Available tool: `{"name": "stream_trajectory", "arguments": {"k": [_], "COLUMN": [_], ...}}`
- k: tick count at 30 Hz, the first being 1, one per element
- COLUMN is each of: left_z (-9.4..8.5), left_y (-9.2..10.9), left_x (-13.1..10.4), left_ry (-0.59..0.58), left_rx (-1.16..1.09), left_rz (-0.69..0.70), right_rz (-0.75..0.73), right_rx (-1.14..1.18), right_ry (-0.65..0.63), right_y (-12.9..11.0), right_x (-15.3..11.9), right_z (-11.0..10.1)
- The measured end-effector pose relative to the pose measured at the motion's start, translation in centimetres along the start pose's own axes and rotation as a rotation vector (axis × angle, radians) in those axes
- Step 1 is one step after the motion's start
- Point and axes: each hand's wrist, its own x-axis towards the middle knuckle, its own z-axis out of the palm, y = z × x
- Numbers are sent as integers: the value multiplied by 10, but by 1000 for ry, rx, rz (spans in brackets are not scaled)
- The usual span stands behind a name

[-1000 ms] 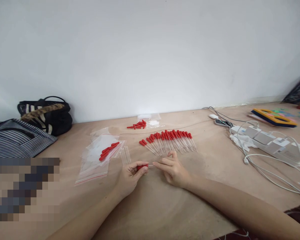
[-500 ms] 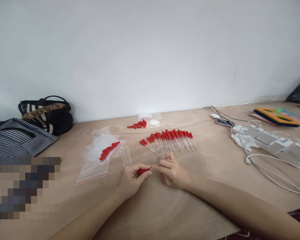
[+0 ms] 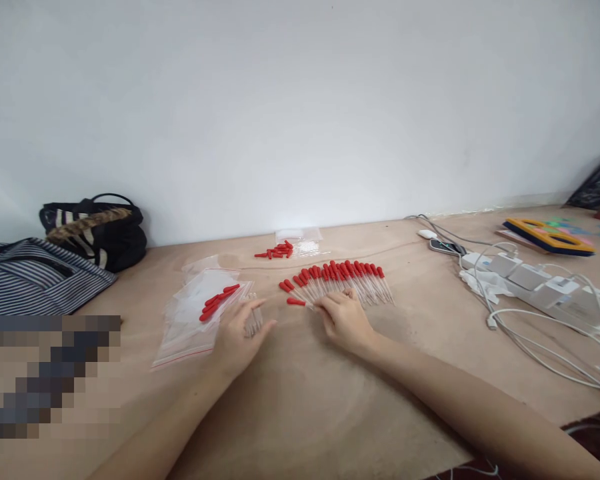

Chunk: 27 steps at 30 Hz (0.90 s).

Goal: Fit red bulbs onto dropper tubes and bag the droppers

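Matte brown worktop, smooth pale wall.
Right hand pinches a red-bulbed dropper beside fanned droppers; left hand, thumb and fingers apart, curves about slender clear tubes; beyond, teardrop bulbs rest on filmy bags.

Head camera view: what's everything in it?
Slim rubber-topped droppers: many, red and clear, fanned centrally.
Separate dropper: one, red and clear, front of fan.
Small rubber pieces: pile, red, back.
Plastic bag: one, clear, back.
Plastic zip bags: several, clear, left.
Plump rubber bulbs: about four, red, atop those.
Thin tubes: several, clear, centre left.
Fabric bags: two, black and striped, far left.
Power strip: one, white, right.
Cables: several, mostly white, right.
Crumpled sheet: one, white, right.
Small device: one, dark, right.
Thick frame: one, yellow and blue, far right.
Table: one, brown, below.
Wall: one, white, back.
Left hand: one, at thin tubes.
Right hand: one, at separate dropper.
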Motion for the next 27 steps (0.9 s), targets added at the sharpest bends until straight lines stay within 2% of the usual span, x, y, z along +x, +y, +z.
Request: {"name": "stream_trajectory", "arguments": {"k": [2, 4, 7, 10, 15, 19, 22, 27], "left_z": [-11, -21, -31, -35, -35, -35, -34, -35], "left_y": [-17, -35, -52, -56, -54, -54, -53, -55], "left_x": [8, 14, 17, 17, 17, 17, 17, 18], "left_ry": [77, 83, 27, -42, -105, -160, -156, -82], "left_rx": [190, 378, 543, 588, 605, 580, 568, 611], "left_rz": [18, -52, -171, -215, -233, -251, -277, -301], "right_rz": [159, 292, 458, 557, 606, 563, 449, 438], "right_rx": [-14, -55, -134, -160, -165, -194, -141, 19], "right_ry": [3, -23, -76, -114, -189, -141, -150, -339], "right_y": [4, 6, 5, 2, 1, -7, -27, -66], "right_x": [16, 33, 54, 64, 68, 69, 71, 77], "right_z": [5, 11, 21, 25, 24, 23, 29, 45]}}
